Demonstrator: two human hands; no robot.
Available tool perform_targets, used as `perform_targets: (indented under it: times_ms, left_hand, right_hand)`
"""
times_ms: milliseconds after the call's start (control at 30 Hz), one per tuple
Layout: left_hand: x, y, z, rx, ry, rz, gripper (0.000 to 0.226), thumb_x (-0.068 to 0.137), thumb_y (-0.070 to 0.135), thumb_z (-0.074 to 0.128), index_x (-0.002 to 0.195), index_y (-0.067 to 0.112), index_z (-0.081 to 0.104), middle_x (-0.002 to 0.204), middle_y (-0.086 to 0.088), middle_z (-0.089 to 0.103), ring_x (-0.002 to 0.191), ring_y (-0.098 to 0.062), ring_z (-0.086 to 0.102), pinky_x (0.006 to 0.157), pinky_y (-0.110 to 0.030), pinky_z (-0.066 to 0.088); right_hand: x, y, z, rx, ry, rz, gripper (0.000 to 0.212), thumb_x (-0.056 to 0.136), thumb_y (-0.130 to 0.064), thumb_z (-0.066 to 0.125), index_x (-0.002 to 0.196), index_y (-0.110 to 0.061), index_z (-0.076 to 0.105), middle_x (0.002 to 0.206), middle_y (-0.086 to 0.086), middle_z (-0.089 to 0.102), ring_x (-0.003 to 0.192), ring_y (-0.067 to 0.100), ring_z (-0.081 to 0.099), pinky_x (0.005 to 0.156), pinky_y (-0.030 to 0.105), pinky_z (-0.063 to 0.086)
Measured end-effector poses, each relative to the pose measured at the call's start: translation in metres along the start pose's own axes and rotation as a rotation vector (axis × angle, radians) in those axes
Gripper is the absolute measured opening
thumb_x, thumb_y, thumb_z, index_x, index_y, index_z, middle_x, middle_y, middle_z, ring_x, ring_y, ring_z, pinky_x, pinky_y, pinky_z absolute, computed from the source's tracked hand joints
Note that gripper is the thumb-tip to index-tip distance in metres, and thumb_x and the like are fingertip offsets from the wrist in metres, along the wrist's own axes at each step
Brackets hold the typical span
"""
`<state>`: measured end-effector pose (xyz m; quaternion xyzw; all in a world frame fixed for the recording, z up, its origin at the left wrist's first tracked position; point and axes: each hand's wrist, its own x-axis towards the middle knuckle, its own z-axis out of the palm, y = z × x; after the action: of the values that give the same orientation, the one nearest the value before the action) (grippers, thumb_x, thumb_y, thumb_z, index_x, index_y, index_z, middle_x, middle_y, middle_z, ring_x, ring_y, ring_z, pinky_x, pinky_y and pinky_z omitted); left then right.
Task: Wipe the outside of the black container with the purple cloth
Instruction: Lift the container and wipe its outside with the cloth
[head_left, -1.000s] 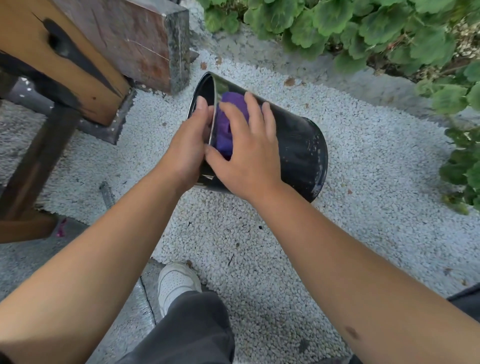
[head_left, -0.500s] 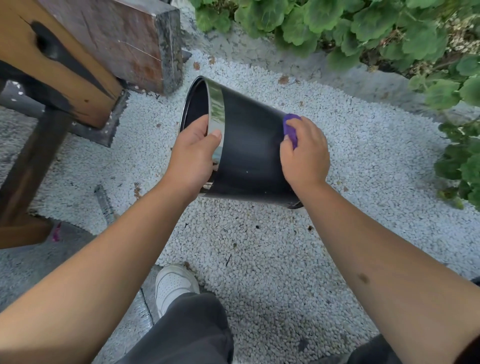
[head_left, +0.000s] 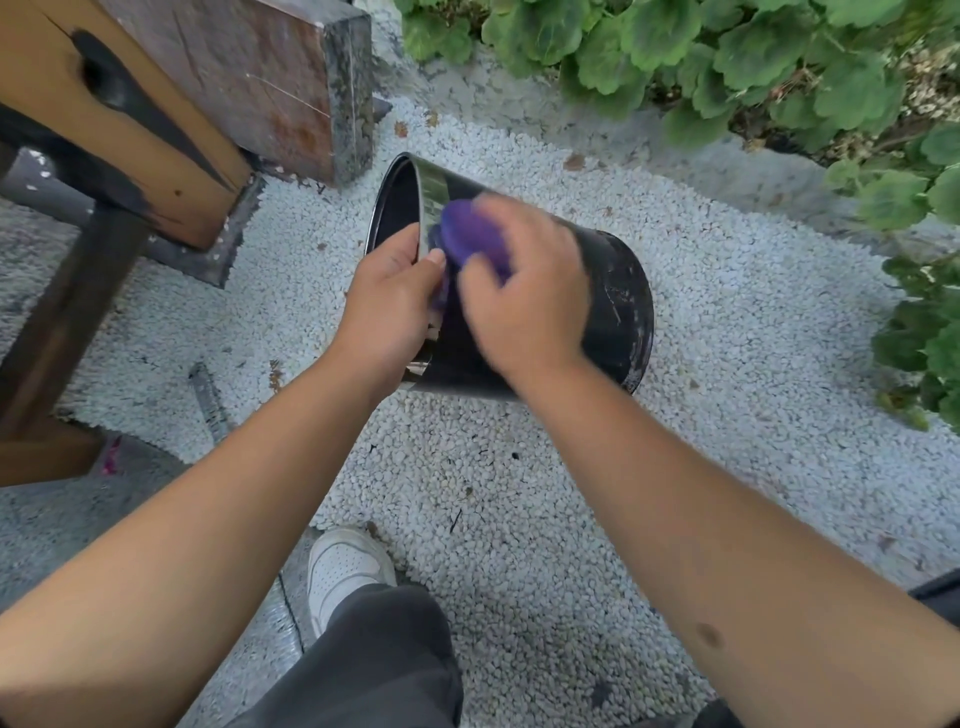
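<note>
The black container (head_left: 615, 306) lies tilted on its side over white gravel, its open mouth facing left and its scuffed base to the right. My left hand (head_left: 387, 306) grips the shiny rim at the mouth, thumb on the outside. My right hand (head_left: 524, 291), blurred by motion, presses the bunched purple cloth (head_left: 470, 236) against the container's upper outer wall, close to the rim and the left hand's fingers. Part of the cloth is hidden under the right palm.
A wooden bench leg (head_left: 119, 135) and a stone block (head_left: 270, 78) stand at the upper left. Green leafy plants (head_left: 727, 57) line the top and right edges. My white shoe (head_left: 345, 566) and dark trouser leg are at the bottom.
My right hand has swept the purple cloth leftwards along the container's outside, from near the base back to the rim. The container has turned a little, showing its base. The left hand keeps its grip.
</note>
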<state>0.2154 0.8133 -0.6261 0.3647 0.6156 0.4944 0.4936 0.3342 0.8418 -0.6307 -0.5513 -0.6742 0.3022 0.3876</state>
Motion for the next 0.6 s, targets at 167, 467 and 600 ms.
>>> perform_targets:
  times_ms: [167,467,600]
  left_hand:
    - [-0.003,0.0,-0.006,-0.004,-0.015,0.003,0.033,0.1,-0.002,0.037,0.121,0.001,0.063,0.106,-0.015,0.069,0.093,-0.023,0.065,0.082,-0.035,0.053]
    - [-0.002,-0.002,-0.01,0.055,0.023,0.008,0.04,0.098,0.005,0.039,0.104,0.025,0.073,0.104,0.005,0.077,0.097,-0.009,0.07,0.077,-0.016,0.052]
    - [-0.001,-0.001,-0.007,0.021,0.004,0.022,0.038,0.098,0.004,0.04,0.107,0.023,0.073,0.105,0.005,0.077,0.099,-0.009,0.07,0.077,-0.016,0.052]
  right_hand:
    - [-0.007,0.021,0.014,-0.158,-0.087,-0.116,0.033,0.089,-0.033,0.058,0.111,-0.009,0.059,0.128,0.01,0.06,0.133,0.031,0.045,0.114,0.048,0.029]
    - [0.018,0.096,-0.02,-0.16,-0.005,0.19,0.045,0.081,-0.019,0.055,0.126,-0.023,0.059,0.117,-0.002,0.066,0.102,0.02,0.059,0.087,0.028,0.043]
    - [0.027,0.113,-0.04,-0.167,-0.024,0.262,0.043,0.079,-0.014,0.055,0.118,-0.026,0.065,0.105,-0.006,0.068,0.096,0.018,0.062,0.083,0.025,0.045]
